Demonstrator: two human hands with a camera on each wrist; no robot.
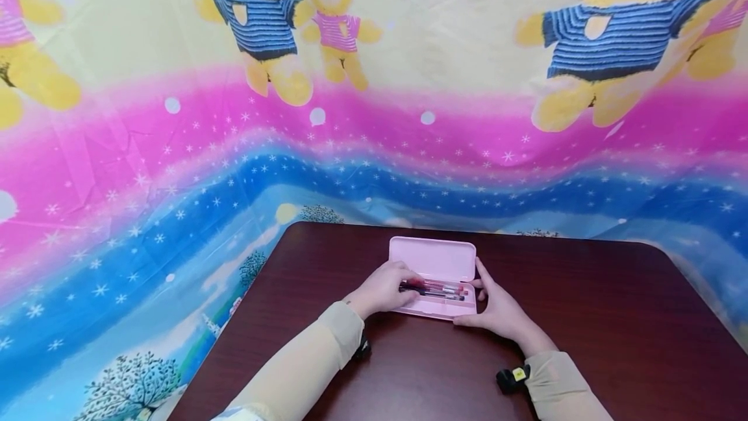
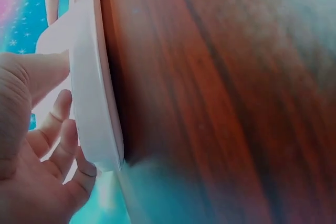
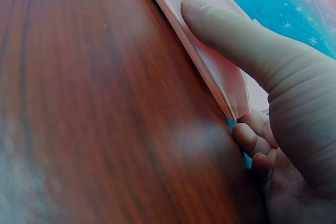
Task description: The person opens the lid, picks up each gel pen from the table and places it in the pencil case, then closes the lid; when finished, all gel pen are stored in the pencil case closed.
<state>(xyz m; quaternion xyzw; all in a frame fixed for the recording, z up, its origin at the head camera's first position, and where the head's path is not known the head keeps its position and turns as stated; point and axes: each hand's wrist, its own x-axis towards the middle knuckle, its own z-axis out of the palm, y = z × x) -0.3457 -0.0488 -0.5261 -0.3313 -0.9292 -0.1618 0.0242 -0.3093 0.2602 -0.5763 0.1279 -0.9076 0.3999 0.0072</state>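
An open pink pencil case (image 1: 432, 258) stands on the dark table, its lid raised at the back. Several pens (image 1: 447, 291) lie lengthwise inside it, with dark and reddish barrels. My left hand (image 1: 382, 288) reaches over the left end, thumb and fingers pinching the pens' left ends. In the left wrist view the thumb of the left hand (image 2: 31, 129) goes over the case wall (image 2: 92, 87), and the pens are hidden. With my right hand (image 1: 497, 307) I grip the case's right end, thumb at the front corner. The right wrist view shows that thumb (image 3: 231, 32) across the case's front edge.
The brown wooden table (image 1: 584, 304) stretches to both sides of the case. Behind it hangs a cloth (image 1: 409, 128) printed with bears and snowflakes. Black wrist devices (image 1: 511, 379) sit at both cuffs.
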